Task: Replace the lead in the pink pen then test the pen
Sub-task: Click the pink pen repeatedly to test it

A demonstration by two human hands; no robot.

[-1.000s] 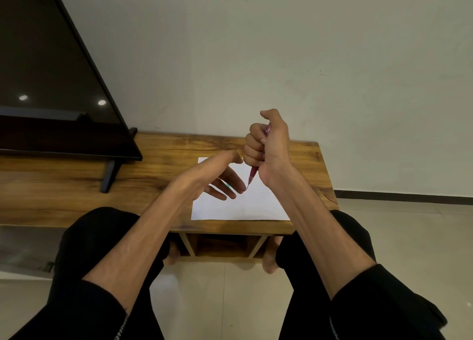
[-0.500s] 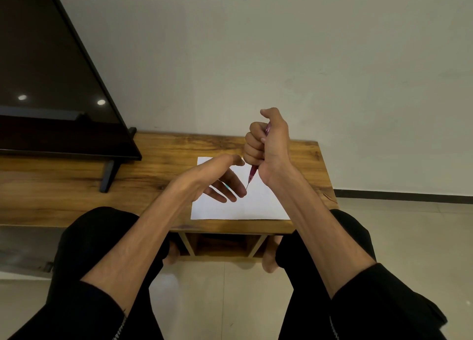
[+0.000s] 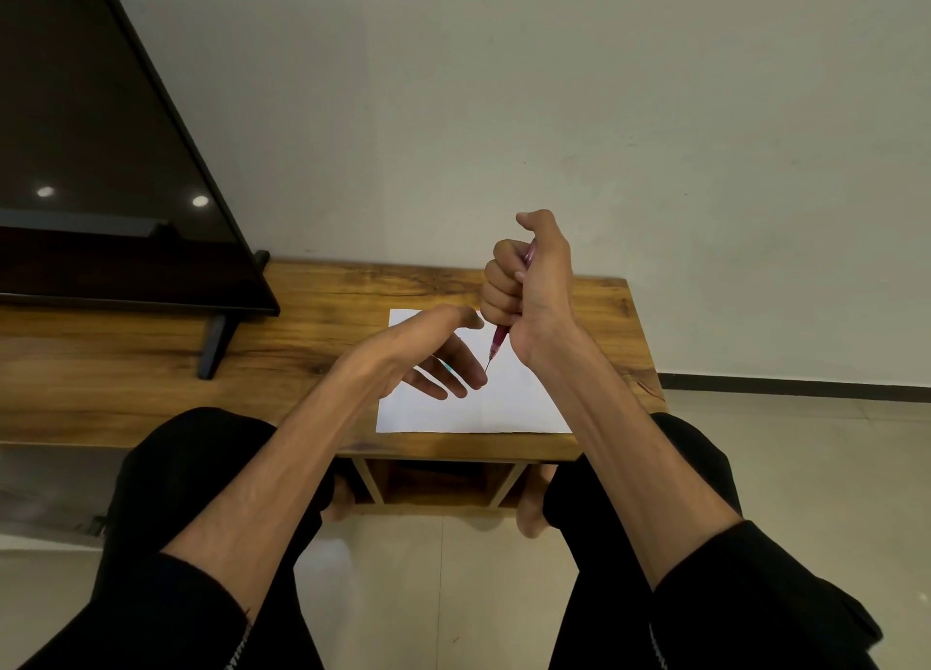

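My right hand (image 3: 534, 286) grips the pink pen (image 3: 500, 339) in a fist above the white paper (image 3: 509, 402), tip pointing down, thumb up by the pen's top. A thin dark lead (image 3: 488, 365) sticks out of the tip. My left hand (image 3: 428, 357) hovers just left of it with straight fingers. Its thumb reaches toward the pen barrel and a fingertip lies close to the lead's end. A small teal sliver (image 3: 446, 366) shows between the left fingers; what it is cannot be told.
The paper lies on a low wooden table (image 3: 322, 316). A dark TV screen (image 3: 101, 190) on a stand occupies the table's left part. My knees in black trousers press against the table's near edge. A white wall rises behind.
The lead sticks out slightly further below the pen tip. Both hands stay almost where they were, and the left fingers have shifted a little toward the tip.
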